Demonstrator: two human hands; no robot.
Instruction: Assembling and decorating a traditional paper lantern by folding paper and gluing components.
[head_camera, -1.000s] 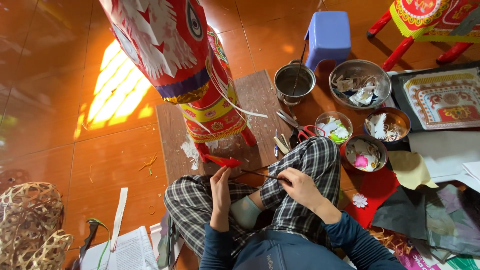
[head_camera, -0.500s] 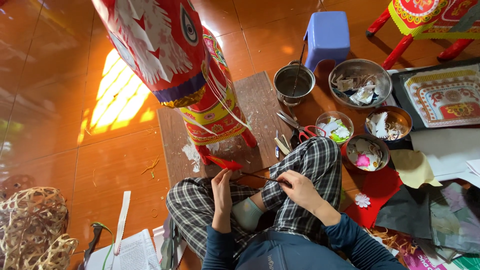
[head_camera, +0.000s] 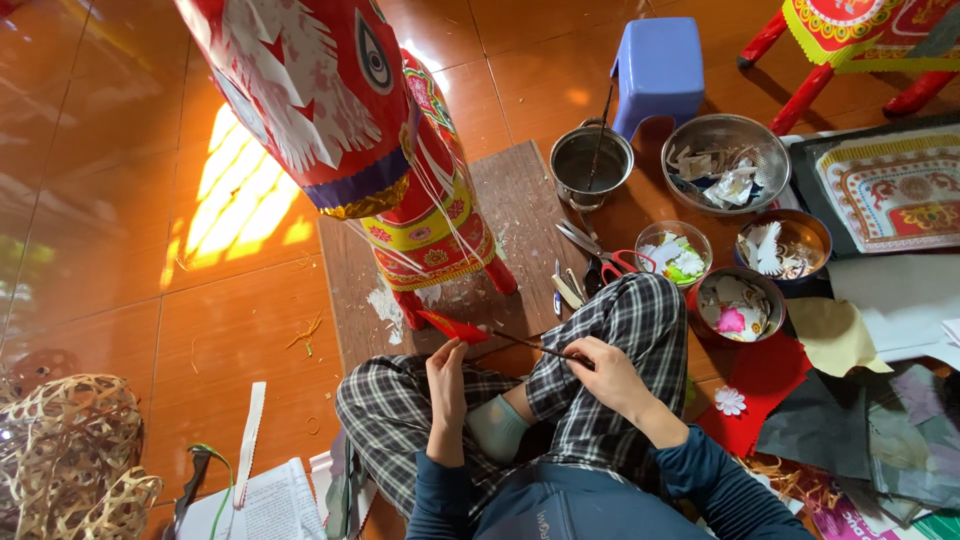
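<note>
I sit cross-legged in plaid trousers on an orange tile floor. My left hand (head_camera: 447, 372) pinches a small red paper piece (head_camera: 452, 326) near the foot of a large red paper horse figure (head_camera: 350, 130) with white and yellow decoration. My right hand (head_camera: 608, 370) grips a thin dark brush stick (head_camera: 525, 343) whose tip points at the red piece. The horse stands on a brown wooden board (head_camera: 520, 215) just ahead of my knees.
A metal pot (head_camera: 590, 165) with a stick, a blue plastic stool (head_camera: 657, 68), a metal bowl of paper scraps (head_camera: 724, 165), three small bowls of cutouts (head_camera: 740, 303) and red-handled scissors (head_camera: 600, 252) lie ahead right. Coloured paper sheets (head_camera: 860, 420) sit right. A woven bamboo frame (head_camera: 65, 455) is at left.
The view has shifted slightly. My right hand has drawn the brush a little closer to the red piece held in my left hand; both hands stay above my knees.
</note>
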